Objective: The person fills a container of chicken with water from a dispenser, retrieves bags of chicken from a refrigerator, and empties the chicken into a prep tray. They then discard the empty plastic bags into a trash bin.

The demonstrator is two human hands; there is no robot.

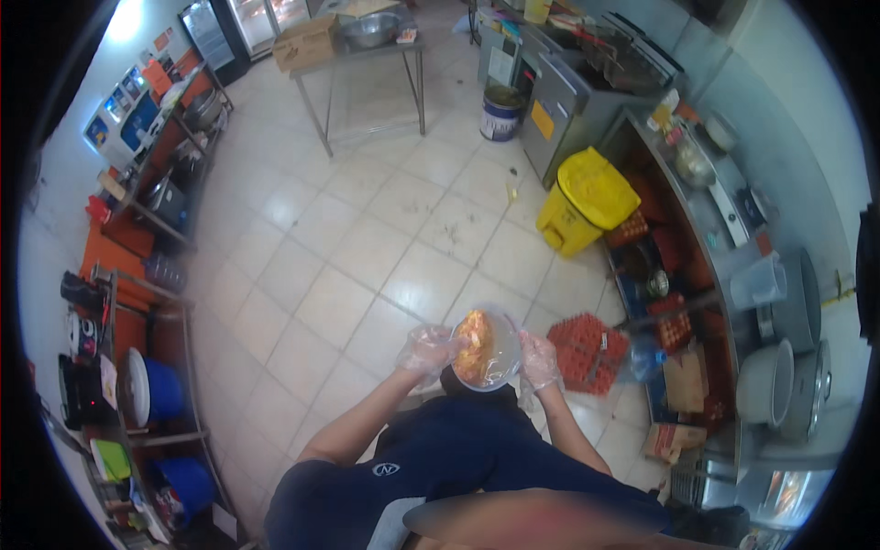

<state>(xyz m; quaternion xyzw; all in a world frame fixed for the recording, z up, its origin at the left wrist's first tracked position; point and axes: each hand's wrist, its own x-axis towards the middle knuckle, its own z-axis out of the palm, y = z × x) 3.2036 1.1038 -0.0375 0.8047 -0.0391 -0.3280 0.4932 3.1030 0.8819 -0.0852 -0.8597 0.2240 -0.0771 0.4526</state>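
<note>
Both my hands wear clear plastic gloves and hold a round, pale translucent bowl [507, 350] in front of my body, above the tiled floor. At its left rim is my left hand [430, 349], with the thumb reaching over the edge. My right hand [540, 357] grips the opposite rim. Orange-yellow, moist-looking food [473, 354] lies along the left side inside the bowl; what it is exactly, I cannot tell.
A yellow pedal bin [588, 196] and red egg trays [588, 354] stand on the floor at the right, beside a steel counter [708, 240]. Metal shelving [165, 436] lines the left. Ahead, a steel table [357, 58] bears a cardboard box [307, 43] and a metal bowl [372, 29].
</note>
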